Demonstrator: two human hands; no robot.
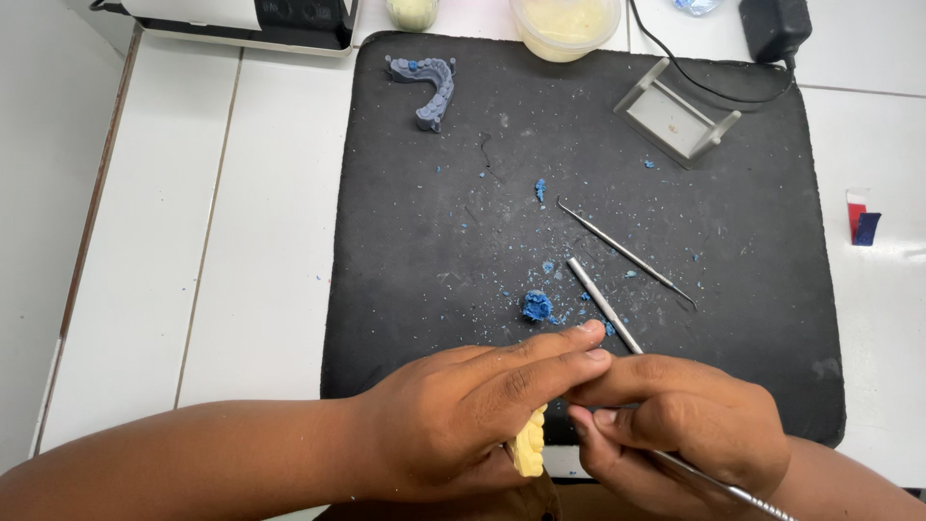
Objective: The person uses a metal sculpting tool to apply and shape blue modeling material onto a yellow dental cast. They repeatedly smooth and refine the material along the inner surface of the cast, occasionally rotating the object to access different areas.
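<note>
At the lower centre of the frame the left hand (463, 425) has its grip clamped on a yellow dental cast (530, 444), held just above the near edge of the black work mat (405, 232); only a toothed edge of the cast shows below the fingers. The right hand (685, 425) is closed in a pen grip around a slim metal carving instrument (606, 307), whose shaft runs from the lower right up past the fingertips over the mat.

A second thin metal probe (627, 254) lies loose on the mat just beyond it, with a lump of blue wax (537, 306) and scattered blue crumbs beside. A grey dental arch model (427, 87) rests at the upper left of the mat, a grey plastic stand (675, 118) at the upper right, on the white tabletop (260, 241).

The working point is hidden between the two hands, so a slip of the instrument could gouge the cast or prick a finger. The cast hangs past the mat's edge; a loosened hold could drop and chip it.
</note>
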